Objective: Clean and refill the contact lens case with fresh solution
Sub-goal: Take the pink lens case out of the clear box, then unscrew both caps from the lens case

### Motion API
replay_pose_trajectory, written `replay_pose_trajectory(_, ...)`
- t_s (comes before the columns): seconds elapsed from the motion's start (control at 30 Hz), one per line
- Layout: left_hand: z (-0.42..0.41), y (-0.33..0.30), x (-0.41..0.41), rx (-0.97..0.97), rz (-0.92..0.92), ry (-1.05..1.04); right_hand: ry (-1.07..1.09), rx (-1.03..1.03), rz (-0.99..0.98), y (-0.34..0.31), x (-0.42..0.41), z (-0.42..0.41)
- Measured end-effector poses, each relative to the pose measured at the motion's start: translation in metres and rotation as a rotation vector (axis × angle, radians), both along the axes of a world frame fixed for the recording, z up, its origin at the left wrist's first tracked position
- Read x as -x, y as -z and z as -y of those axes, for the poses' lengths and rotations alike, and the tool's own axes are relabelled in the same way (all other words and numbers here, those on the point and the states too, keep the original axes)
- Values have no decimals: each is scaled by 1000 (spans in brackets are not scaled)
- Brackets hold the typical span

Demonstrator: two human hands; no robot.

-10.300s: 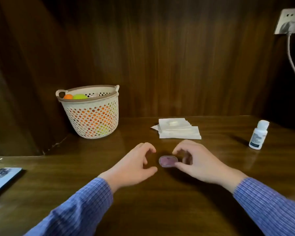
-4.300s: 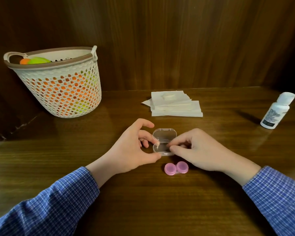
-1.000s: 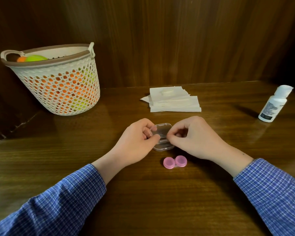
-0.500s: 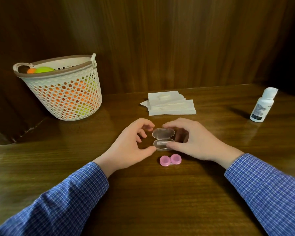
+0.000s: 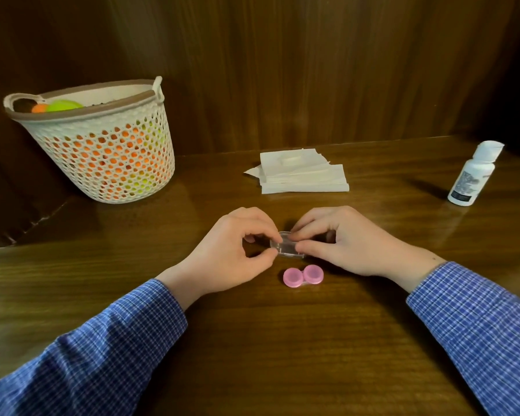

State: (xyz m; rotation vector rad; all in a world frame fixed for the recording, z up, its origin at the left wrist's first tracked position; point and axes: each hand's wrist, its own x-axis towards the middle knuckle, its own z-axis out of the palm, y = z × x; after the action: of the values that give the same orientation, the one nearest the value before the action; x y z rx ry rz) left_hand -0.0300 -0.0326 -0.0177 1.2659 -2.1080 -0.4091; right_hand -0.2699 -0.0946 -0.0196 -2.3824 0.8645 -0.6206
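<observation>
- your left hand (image 5: 234, 250) and right hand (image 5: 345, 241) meet at the middle of the wooden table (image 5: 252, 355), each pinching an end of a small clear plastic box (image 5: 287, 250) between thumb and fingertips.
- whether the clear box's lid is up or pressed down cannot be told — your fingers cover most of it.
- the pink contact lens case (image 5: 303, 275) lies on the table just near of your hands, touched by neither, both round caps on.
- this looks like an early step: the outer box is being handled, and no cleaning or refilling has begun.
- next you would likely set the box aside, then unscrew the two pink caps — small, so steady the case with one hand.
- the white solution bottle (image 5: 472, 175) stands far right, cap on; its label print is too small to read.
- a stack of white tissues (image 5: 300, 175) lies beyond your hands.
- a perforated basket (image 5: 102, 151) sits far left.
</observation>
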Motion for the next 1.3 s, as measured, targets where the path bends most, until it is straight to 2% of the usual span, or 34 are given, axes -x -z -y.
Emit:
replay_pose_trajectory(0.23, 5, 1, -3, 26, 59, -91, 19, 64, -42, 1, -19, 5)
replay_pose_trajectory(0.43, 10, -1, -10, 36, 122, -240, 127, 144, 29, -7, -14, -2)
replay_pose_trajectory(0.5, 11, -2, -14, 53, 137, -303, 165, 115, 36, -13, -5, -3)
replay_pose_trajectory(0.6, 8, -5, -13, 113, 115, -392, 87, -23, -9, -19, 7, -7)
replay_pose_trajectory(0.67, 1, -8, -8, 155, 30, -340, 20, -83, -59, -22, 14, -10)
replay_pose_trajectory(0.73, -10, -10, -1, 121, -35, -142, -17, -120, -93, -25, 18, -13)
replay_pose_trajectory(0.8, -23, -9, 10, 34, 21, 69, -52, -150, -122, -26, 21, -15)
replay_pose_trajectory(0.87, -29, -6, 19, -14, 78, 187, -78, -159, -153, -24, 21, -17)
replay_pose_trajectory(1.3, -26, -9, 17, 5, 42, 183, -50, -109, -104, -12, 5, -28)
